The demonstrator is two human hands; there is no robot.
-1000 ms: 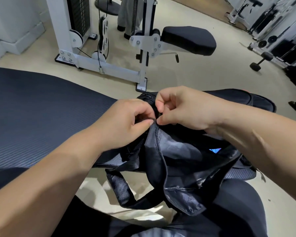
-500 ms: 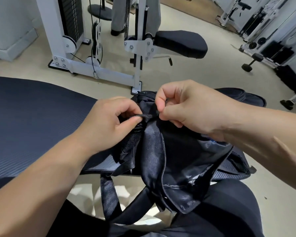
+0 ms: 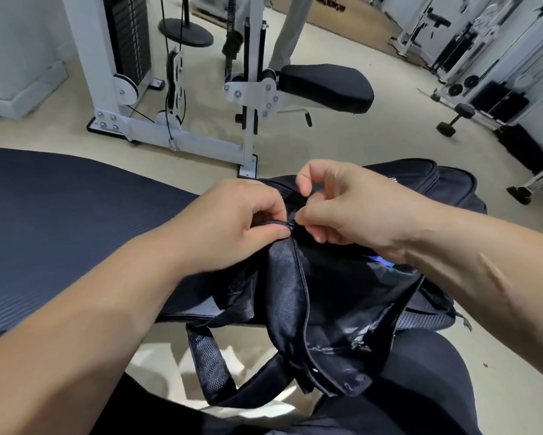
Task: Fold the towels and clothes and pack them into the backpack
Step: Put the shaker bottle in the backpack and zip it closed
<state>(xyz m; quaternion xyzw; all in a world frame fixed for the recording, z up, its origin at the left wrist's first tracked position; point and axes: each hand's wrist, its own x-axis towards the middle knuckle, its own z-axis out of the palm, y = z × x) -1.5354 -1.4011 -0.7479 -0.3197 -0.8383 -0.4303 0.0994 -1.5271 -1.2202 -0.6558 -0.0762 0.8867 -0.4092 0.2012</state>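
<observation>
A black backpack (image 3: pixel 336 296) lies in front of me, partly on my lap, its main zip gaping open toward me. My left hand (image 3: pixel 232 221) pinches the zipped edge of the bag at the top of the opening. My right hand (image 3: pixel 348 205) pinches the zip slider right beside it, fingers curled. The two hands almost touch. A bit of blue fabric (image 3: pixel 380 260) shows inside the opening under my right wrist. A mesh shoulder strap (image 3: pixel 210 362) hangs down between my knees. No towels or other clothes are in view.
A dark ribbed exercise mat (image 3: pixel 59 233) covers the floor to the left. A white weight machine (image 3: pixel 182 89) with a black padded seat (image 3: pixel 326 86) stands just beyond the bag. More gym equipment (image 3: pixel 490 76) lines the right. A person's legs (image 3: pixel 285 29) show behind the machine.
My hands stay at the top of the zip, now closer together. The view has tilted and the backpack's opening looks a little narrower at the top.
</observation>
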